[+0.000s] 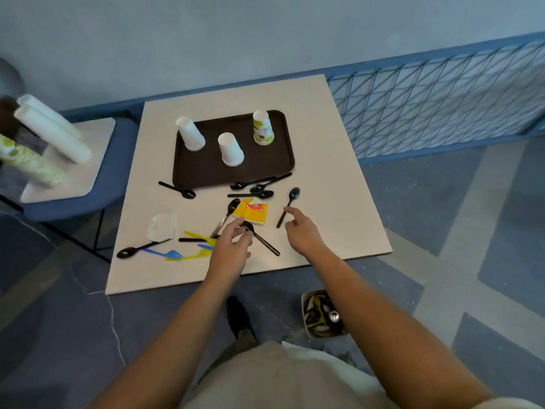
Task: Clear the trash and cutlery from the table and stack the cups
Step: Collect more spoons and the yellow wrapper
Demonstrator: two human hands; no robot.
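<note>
The left hand (pixel 233 243) is hovering over the six o'clock part of the table (pixel 324 143), its fingers curling round the bowl end of a black spoon (pixel 265 242) whose handle is pointing toward four o'clock; whether the pinch is actually closing on the plastic, I cannot tell. The right hand (pixel 300 231) is holding nothing, forefinger stretching out and the rest loosely curled, its tip just beside the handle of a second spoon (pixel 294 194) lying at its twelve o'clock. Both spoons are looking like thin disposable plastic, so I am judging them very light, stiff yet springy, and slick on the smooth top; pinching the handle near the neck is likely serving better than pressing flat. The yellow packet (pixel 250 214), at the left hand's twelve o'clock, is looking soft and crumpled; the coloured forks (pixel 172 255) are lying at its nine o'clock. Three cups (pixel 230 149) are standing upside down on the tray (pixel 206 169) toward the table's twelve o'clock; seemingly light and crushable, they are wanting a loose grip round the wall. A bin (pixel 323 314) is sitting on the floor at five o'clock.
</note>
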